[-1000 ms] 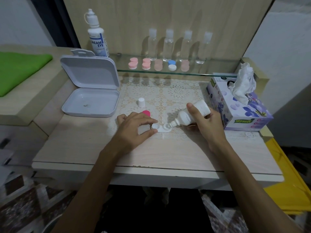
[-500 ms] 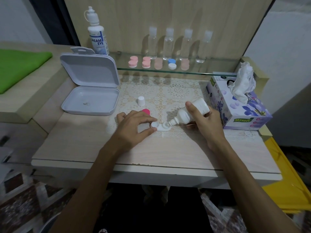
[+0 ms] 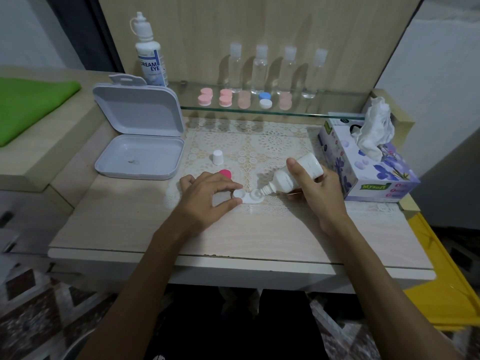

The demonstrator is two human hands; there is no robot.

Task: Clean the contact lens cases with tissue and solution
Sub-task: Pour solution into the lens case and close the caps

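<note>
Left hand (image 3: 207,197) pinches white plastic contact lens case (image 3: 248,197) on tabletop (image 3: 130,216); right hand (image 3: 315,189), grip closed around tilted white solution bottle (image 3: 291,176), nozzle at case's right well.

- Illumination was soft, even and fairly dim.
- Clear bottles (image 3: 275,70) cast shadows toward 11 o'clock on the wood panel (image 3: 337,35).
- Wide-angle distortion bent edges at 3 and 9 o'clock.
- Floor at 7 o'clock was blurred.

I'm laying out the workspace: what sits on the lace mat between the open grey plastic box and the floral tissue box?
In the head view: a small white bottle cap, a pink round lid, the white lens case and both hands.
</note>
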